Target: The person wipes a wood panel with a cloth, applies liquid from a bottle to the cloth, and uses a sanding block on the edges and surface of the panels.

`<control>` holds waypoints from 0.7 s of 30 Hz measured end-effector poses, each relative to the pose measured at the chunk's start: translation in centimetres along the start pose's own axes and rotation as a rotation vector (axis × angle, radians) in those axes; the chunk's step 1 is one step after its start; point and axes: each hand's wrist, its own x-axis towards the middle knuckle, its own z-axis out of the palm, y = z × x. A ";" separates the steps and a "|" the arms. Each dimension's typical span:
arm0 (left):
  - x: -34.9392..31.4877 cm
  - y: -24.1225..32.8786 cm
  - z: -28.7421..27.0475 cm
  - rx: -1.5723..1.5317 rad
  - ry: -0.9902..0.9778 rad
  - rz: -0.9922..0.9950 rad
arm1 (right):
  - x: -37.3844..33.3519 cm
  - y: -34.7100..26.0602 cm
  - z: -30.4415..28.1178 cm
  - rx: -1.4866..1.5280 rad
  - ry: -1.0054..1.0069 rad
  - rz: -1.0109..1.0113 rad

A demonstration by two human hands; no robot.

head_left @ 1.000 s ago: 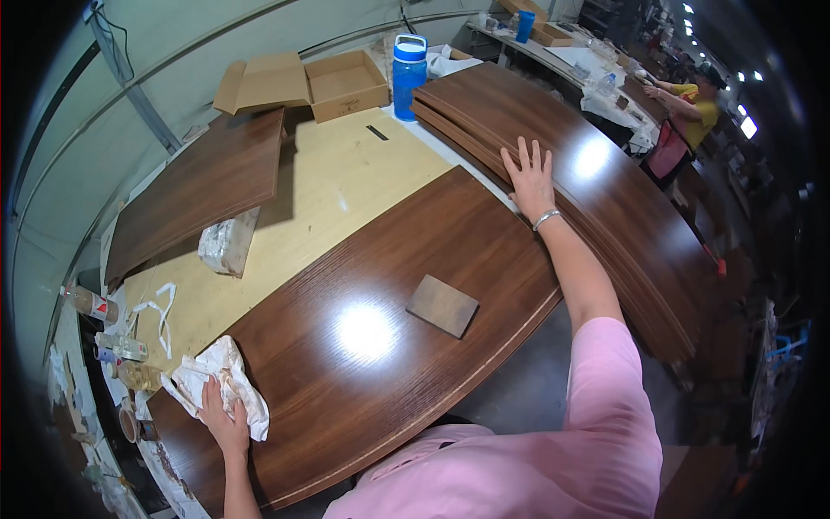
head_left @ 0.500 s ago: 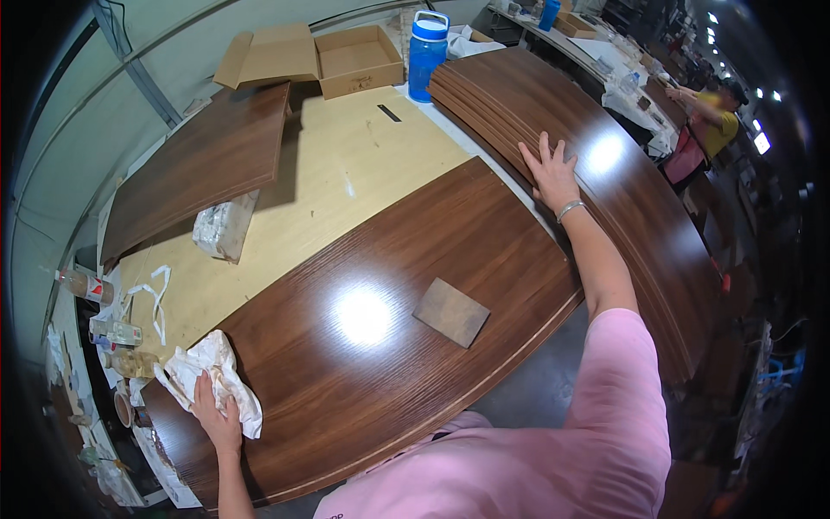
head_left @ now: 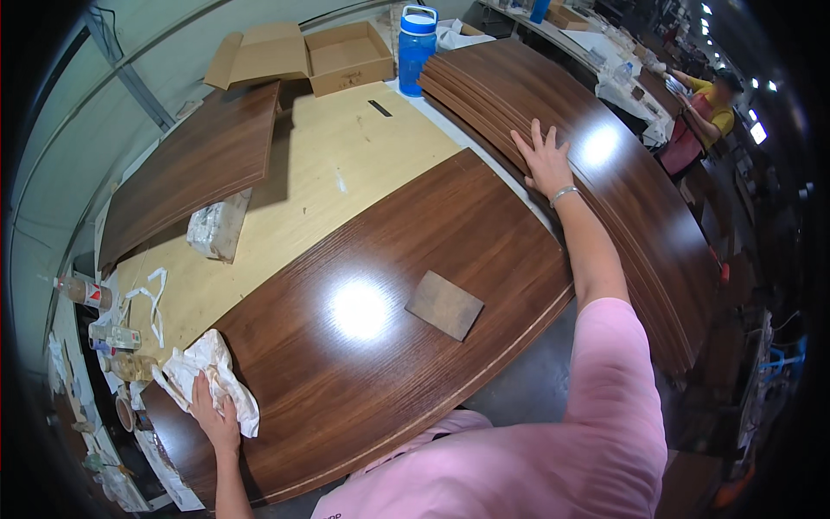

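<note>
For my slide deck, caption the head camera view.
Left hand presses a white rag on a dark wood panel; right hand rests flat on stacked panels.

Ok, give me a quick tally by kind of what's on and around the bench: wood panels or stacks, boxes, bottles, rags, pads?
Dark wood panels or stacks: 3 (front panel, right stack, left panel)
Cardboard boxes: 2 ()
Blue bottle: 1
White rag: 1
Brown square pad: 1
Total: 8

Dk-brown woodgrain panel [head_left: 363, 294] — white rag [head_left: 207, 381], blue bottle [head_left: 416, 48], pink sleeve [head_left: 614, 363].
</note>
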 end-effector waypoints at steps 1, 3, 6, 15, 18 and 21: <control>-0.1 0.0 0.1 0.001 0.003 -0.005 | 0.1 -0.1 -0.2 -0.013 -0.010 0.008; 0.1 0.0 0.2 -0.012 -0.001 0.021 | 0.2 0.1 0.1 -0.026 -0.018 0.011; 0.5 0.1 0.5 -0.002 -0.003 0.029 | -0.1 0.0 0.6 0.049 0.178 -0.017; 0.6 -0.4 0.5 0.009 0.027 0.021 | -18.1 -13.5 -15.3 1.053 0.155 -0.380; 0.4 -0.7 0.6 -0.010 0.041 0.024 | -17.4 -13.4 -12.9 1.107 0.214 -0.313; 0.3 -0.6 0.6 0.003 0.040 0.010 | -11.2 -9.2 -9.6 1.081 0.372 -0.038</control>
